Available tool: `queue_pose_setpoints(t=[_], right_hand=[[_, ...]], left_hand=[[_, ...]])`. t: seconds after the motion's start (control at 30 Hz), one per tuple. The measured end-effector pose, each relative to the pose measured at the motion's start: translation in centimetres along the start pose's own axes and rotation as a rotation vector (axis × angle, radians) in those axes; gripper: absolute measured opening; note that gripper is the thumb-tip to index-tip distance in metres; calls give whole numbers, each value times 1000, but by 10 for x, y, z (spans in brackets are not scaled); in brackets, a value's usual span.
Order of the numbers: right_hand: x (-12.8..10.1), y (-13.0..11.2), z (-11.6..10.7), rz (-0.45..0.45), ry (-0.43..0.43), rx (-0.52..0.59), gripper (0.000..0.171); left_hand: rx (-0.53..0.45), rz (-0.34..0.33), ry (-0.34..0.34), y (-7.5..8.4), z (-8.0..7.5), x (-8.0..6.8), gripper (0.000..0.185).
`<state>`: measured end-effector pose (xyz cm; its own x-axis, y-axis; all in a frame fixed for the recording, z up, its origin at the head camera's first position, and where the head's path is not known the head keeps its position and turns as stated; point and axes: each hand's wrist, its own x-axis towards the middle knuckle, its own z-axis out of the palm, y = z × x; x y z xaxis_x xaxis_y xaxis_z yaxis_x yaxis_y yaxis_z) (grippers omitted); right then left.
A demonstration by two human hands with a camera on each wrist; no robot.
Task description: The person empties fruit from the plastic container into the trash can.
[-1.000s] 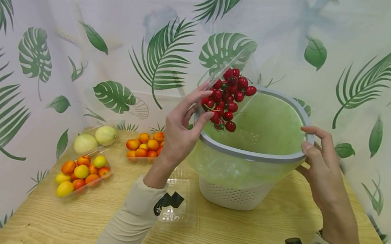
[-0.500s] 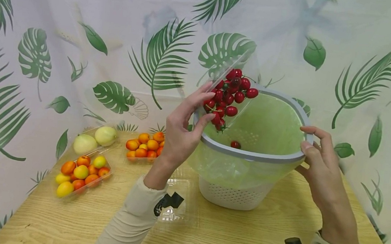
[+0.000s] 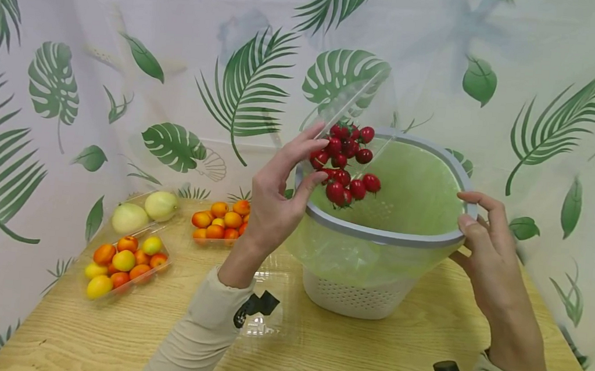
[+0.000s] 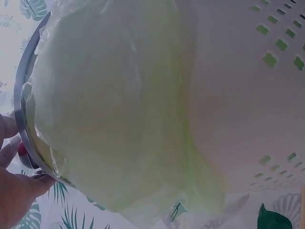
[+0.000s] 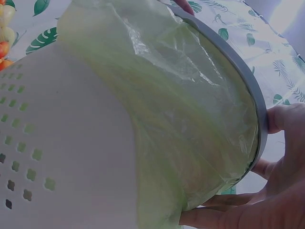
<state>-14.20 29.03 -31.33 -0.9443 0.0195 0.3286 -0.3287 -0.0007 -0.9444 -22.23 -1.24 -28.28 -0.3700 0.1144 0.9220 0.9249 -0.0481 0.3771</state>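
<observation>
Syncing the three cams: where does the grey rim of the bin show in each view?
Head: grey rim rings the tilted bin's mouth, centre right, right hand gripping its right edge.
Left wrist: grey rim is a thin arc down the left edge, left hand below it.
Right wrist: grey rim curves from top centre down the right side.
Shared landmark: green bag liner under the rim.

Your wooden table carries white perforated bin at centre-right, tilted, base edge on wood. To your left: clear tray of orange-yellow fruit, tray of two pale green fruits behind it, tray of orange fruit further in. Empty clear tray just beside bin.
</observation>
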Motion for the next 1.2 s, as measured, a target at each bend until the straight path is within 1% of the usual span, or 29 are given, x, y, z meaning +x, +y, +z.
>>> queue_pose_setpoints(t=[0.1,0.3,0.6,0.97,1.07,1.2], right_hand=[[0,0,0,-7,0,11,37],[-1,0,1,-10,-1,11,38],[-1,-1,2,-13,1,11,37],[0,1,3,9,-7,3,39],[1,2,3,13,-8,5,39],[1,0,0,14,0,18,38]], left_hand=[[17,1,-3,1,0,0,41],[40,25,-4,2,1,1,42],[46,49,-1,4,3,3,44],[77,81,1,7,1,2,37],[64,68,13,8,0,1,39],[-22,50,58,12,0,1,41]])
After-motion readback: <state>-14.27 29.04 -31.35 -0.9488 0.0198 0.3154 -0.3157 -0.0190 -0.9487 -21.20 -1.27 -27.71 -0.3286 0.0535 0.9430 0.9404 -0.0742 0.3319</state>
